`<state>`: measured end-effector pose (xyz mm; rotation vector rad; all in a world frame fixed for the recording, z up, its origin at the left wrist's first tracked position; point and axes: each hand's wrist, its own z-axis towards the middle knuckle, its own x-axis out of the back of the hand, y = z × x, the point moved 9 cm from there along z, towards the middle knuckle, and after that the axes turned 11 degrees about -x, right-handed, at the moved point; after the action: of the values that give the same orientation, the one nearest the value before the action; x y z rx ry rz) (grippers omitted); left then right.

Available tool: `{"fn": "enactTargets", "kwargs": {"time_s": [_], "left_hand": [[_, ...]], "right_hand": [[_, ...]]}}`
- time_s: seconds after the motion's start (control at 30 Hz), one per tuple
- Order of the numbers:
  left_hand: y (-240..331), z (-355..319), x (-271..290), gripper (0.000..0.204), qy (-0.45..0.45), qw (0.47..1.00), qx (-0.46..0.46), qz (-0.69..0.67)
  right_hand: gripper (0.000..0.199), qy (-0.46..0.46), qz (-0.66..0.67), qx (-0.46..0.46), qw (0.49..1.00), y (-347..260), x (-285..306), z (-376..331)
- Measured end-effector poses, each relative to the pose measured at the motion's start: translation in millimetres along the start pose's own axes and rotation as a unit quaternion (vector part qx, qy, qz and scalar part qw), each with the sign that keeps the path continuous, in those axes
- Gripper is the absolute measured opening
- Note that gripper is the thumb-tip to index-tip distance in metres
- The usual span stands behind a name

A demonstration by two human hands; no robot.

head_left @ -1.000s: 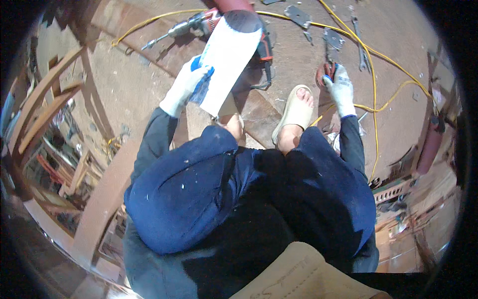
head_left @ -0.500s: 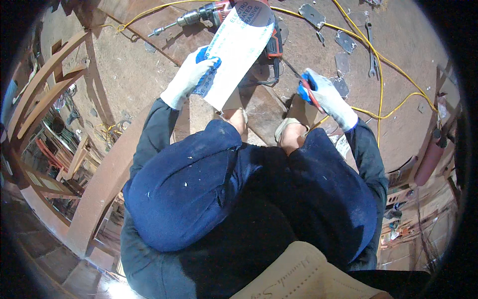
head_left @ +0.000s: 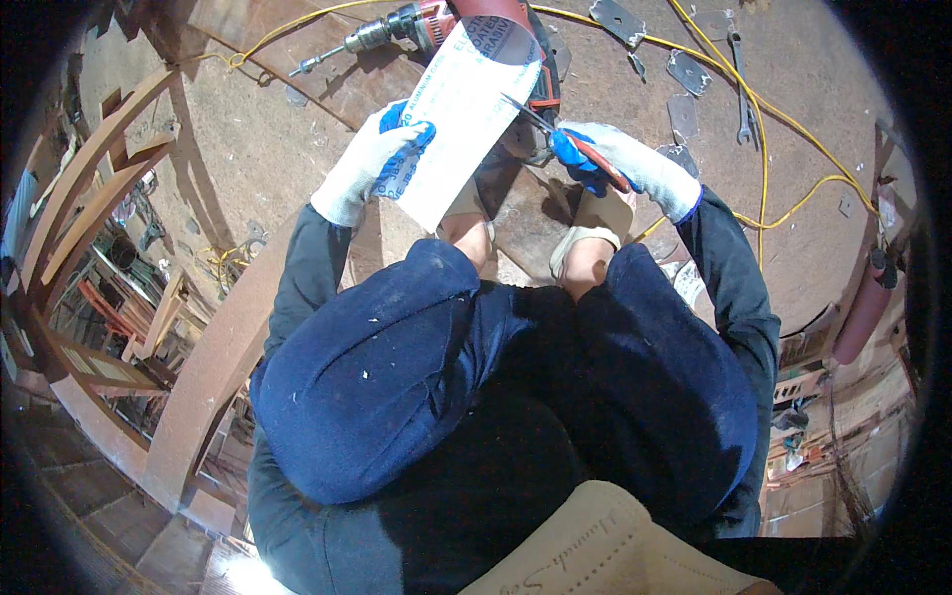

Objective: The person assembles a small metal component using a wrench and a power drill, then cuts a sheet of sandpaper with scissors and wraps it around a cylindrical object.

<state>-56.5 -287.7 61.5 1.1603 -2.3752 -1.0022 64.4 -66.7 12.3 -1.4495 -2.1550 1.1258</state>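
Note:
My left hand (head_left: 367,164), in a white glove with blue coating, grips the left edge of a strip of sandpaper (head_left: 466,129). Its white printed back faces up, and the far end curls over to show a reddish-brown side. In my gloved right hand (head_left: 620,159) is a tool with a red handle and a thin dark shaft (head_left: 587,151); its exact kind is unclear. The shaft's tip lies over the strip's right edge; whether it touches cannot be made out. Beyond the strip lies a power drill (head_left: 382,35), partly covered by it.
A yellow cord (head_left: 759,178) crosses the floor at the right. Several thin metal plates (head_left: 684,74) and a wrench (head_left: 739,89) lie nearby. Curved brown wooden pieces (head_left: 213,367) stand at left, and a dark red cylinder (head_left: 861,307) lies at far right.
My right hand has moved left with the red-handled tool, bringing its shaft over the sandpaper's edge. The left hand keeps its grip and has shifted only slightly.

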Motion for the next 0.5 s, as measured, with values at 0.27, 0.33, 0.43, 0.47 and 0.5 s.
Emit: {"fn": "enactTargets", "kwargs": {"time_s": [0.27, 0.33, 0.43, 0.47, 0.5], "left_hand": [[-4, 1, -2, 0.046, -0.008, 1.0, 0.005, 0.007], [-5, 1, 0, 0.046, -0.007, 1.0, 0.012, 0.019], [-8, 0, 4, 0.047, -0.016, 0.999, 0.015, 0.028], [-10, 1, 5, 0.047, -0.019, 0.999, 0.01, 0.025], [-9, 2, 3, 0.048, -0.024, 0.999, 0.006, 0.022]], "right_hand": [[0.05, 0.01, -0.067, 0.017, 0.998, -6, -1, -2], [0.048, 0.017, -0.081, 0.019, 0.996, -8, -2, -2], [0.047, 0.009, -0.055, 0.009, 0.998, -16, -4, -6], [0.046, 0.003, -0.038, 0.003, 0.999, -18, -5, -6], [0.045, 0.025, -0.066, 0.016, 0.997, -18, -4, -6]]}}
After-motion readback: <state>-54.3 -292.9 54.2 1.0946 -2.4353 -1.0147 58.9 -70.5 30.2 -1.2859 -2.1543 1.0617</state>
